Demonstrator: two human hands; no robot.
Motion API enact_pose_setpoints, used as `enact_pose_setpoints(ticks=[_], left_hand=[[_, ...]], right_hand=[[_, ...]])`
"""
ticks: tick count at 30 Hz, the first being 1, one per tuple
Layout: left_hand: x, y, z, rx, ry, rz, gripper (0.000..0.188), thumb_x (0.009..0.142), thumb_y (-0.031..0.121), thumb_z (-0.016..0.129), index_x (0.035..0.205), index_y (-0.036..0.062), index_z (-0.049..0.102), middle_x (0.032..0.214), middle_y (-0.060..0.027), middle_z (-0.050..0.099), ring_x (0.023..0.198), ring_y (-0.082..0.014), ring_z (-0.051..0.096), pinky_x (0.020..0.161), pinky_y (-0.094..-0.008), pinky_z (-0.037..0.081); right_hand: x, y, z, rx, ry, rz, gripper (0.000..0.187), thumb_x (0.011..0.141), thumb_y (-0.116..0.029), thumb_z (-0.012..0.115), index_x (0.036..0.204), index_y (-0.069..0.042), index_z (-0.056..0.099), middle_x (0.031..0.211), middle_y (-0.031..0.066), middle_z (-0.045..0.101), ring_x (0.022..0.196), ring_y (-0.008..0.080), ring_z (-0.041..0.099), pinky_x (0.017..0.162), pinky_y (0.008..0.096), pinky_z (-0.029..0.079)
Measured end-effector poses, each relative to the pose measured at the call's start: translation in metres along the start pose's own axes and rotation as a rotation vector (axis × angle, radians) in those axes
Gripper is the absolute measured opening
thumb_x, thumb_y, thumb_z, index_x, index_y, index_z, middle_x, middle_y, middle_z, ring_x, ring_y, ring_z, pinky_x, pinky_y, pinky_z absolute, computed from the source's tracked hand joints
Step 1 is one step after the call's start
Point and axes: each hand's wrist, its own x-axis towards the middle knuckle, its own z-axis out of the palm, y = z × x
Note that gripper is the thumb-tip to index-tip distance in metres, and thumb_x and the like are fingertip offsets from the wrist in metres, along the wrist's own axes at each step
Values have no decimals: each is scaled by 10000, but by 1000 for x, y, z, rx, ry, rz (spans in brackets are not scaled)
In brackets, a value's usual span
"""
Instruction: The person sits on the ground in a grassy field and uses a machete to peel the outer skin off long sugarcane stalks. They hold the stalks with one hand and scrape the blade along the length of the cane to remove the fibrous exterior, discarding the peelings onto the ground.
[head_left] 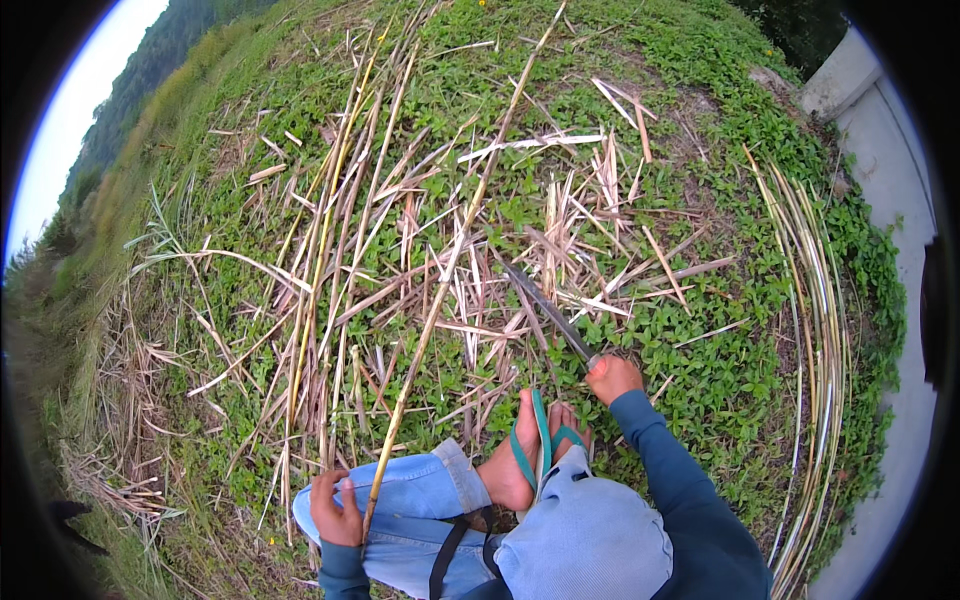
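Note:
My right hand (pixel 613 379) is closed round the handle of a machete (pixel 548 306), whose long dark blade points up and left over the litter of dry pieces. A long pale cane stalk (pixel 440 290) runs slantwise from the top of the view down to my bent left leg. Beside its lower end is my left hand (pixel 337 508), over the jeans at the knee. Its fingers are loosely bent, with the thumb apart, and it does not appear to grip the stalk. The stalk's lowest tip is by my left wrist.
Dry husks and split pieces (pixel 565 235) litter the green ground plants. More long stalks (pixel 325 235) lie left of centre. A bundle of thin canes (pixel 815 330) lies at the right, near a pale concrete wall (pixel 885 170). My sandalled feet (pixel 515 460) are close below the blade.

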Motion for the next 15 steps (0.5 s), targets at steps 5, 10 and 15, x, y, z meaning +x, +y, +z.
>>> enact_pose_setpoints(ticks=[5,10,15], left_hand=[[26,24,102,-27,-34,155,355,917,188,556,1212,-8,527,957,-186,614,880,-351,589,780,-402,466],[42,13,110,-162,-205,-114,325,944,186,515,1175,-39,553,701,-123,601,599,-254,570,585,-365,452],[19,-3,72,-342,-192,-192,247,938,126,512,1047,-62,629,646,-65,537,590,-129,492,558,-289,420]], right_hand=[[-11,5,-7,-2,21,-2,345,729,-339,639,908,-44,637,856,231,659,810,421,631,781,491,503],[-12,21,1,6,32,9,360,725,-365,648,890,-45,633,822,235,655,788,423,630,755,493,507],[-22,13,11,94,134,-38,369,706,-376,694,840,-38,629,806,238,651,770,425,626,718,497,509]])
